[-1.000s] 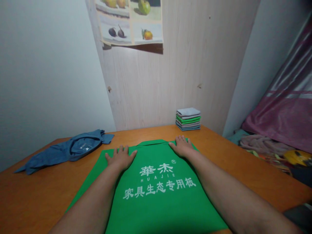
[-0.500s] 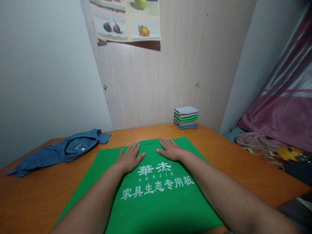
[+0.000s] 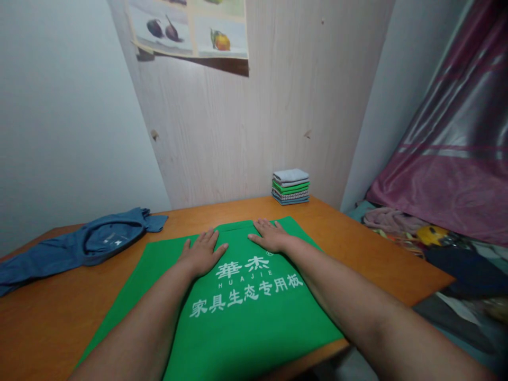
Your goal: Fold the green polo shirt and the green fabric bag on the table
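A green cloth garment [image 3: 254, 328] with white printed lettering lies spread flat in front of me; it looks like a T-shirt, with its near end at the table's front edge. My left hand [image 3: 201, 253] rests palm down on its upper left part, fingers stretched out. On the upper right part lies my right hand [image 3: 269, 235], also flat with the fingers apart. Both hands touch the fabric near its far edge and hold nothing. The forearms cover parts of the garment's two sides.
A crumpled blue garment [image 3: 79, 248] lies at the table's left. Near the back wall stands a neat stack of folded clothes [image 3: 291, 187]. The orange table [image 3: 357, 248] ends at the right, where a pink curtain [image 3: 444, 190] hangs above a heap of cloth items.
The view has shifted slightly to the right, so the table and everything on it appear farther left. Both hands stay flat in about the same place on the green garment.
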A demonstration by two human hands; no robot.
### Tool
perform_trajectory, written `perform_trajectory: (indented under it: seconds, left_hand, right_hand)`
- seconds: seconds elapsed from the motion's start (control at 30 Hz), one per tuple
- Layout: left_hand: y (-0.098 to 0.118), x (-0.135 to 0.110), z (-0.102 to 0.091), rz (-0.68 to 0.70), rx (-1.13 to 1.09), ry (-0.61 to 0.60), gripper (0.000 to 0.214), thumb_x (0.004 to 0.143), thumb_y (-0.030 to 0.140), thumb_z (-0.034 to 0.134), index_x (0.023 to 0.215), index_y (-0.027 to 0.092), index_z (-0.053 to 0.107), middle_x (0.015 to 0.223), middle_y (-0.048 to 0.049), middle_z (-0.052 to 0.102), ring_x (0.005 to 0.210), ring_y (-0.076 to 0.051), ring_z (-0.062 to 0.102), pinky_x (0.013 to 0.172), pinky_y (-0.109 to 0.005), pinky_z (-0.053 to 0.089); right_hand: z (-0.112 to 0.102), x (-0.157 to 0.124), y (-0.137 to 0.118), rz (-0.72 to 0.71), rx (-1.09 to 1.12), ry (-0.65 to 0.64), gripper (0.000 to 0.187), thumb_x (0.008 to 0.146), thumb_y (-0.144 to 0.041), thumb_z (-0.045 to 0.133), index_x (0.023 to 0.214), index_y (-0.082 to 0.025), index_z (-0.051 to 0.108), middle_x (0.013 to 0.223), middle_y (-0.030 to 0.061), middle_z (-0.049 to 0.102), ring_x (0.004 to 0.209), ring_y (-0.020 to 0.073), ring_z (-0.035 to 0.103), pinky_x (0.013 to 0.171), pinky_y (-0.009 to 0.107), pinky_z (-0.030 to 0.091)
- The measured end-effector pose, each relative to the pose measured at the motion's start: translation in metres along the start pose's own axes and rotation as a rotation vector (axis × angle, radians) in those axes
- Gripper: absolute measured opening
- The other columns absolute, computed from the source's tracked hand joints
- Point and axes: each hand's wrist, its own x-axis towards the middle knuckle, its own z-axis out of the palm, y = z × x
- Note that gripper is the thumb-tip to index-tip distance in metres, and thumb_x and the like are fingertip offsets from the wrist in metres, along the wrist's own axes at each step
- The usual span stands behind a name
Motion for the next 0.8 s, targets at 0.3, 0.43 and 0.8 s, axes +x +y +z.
perform_trajectory:
  seconds: [0.3, 0.43, 0.8]
  left_hand:
    - [0.001, 0.002, 0.000, 0.014, -0.031, -0.012, 0.086, 0.094, 0.073, 0.017, 0.162, 0.020, 0.021, 0.168, -0.0055, 0.009, 0.155, -0.032, 0.014, 0.119, -0.067, 0.014]
    - [0.001, 0.003, 0.001, 0.016, -0.043, 0.000, 0.087, 0.093, 0.074, 0.017, 0.161, 0.021, 0.021, 0.168, -0.0057, 0.011, 0.155, -0.032, 0.013, 0.119, -0.068, 0.015]
    - [-0.001, 0.008, 0.003, 0.007, -0.020, 0.008, 0.085, 0.093, 0.071, 0.021, 0.161, 0.021, 0.022, 0.168, -0.0059, 0.012, 0.155, -0.032, 0.016, 0.119, -0.067, 0.015]
  right_hand:
    - [-0.022, -0.019, 0.016, 0.196, -0.061, 0.059, 0.061, 0.101, -0.060, 0.042, 0.149, -0.022, 0.046, 0.155, 0.0142, 0.043, 0.139, 0.0314, 0.044, 0.113, 0.054, 0.035]
    - [-0.037, -0.035, 0.008, 0.216, -0.087, 0.133, 0.037, 0.095, -0.035, 0.065, 0.127, -0.018, 0.060, 0.126, 0.0087, 0.062, 0.104, 0.0227, 0.064, 0.087, 0.044, 0.057]
    - [0.011, -0.089, -0.058, -0.127, 0.059, 0.006, 0.090, 0.095, -0.075, 0.019, 0.161, -0.014, 0.021, 0.168, 0.0132, 0.014, 0.156, 0.0284, 0.006, 0.124, 0.052, 0.005]
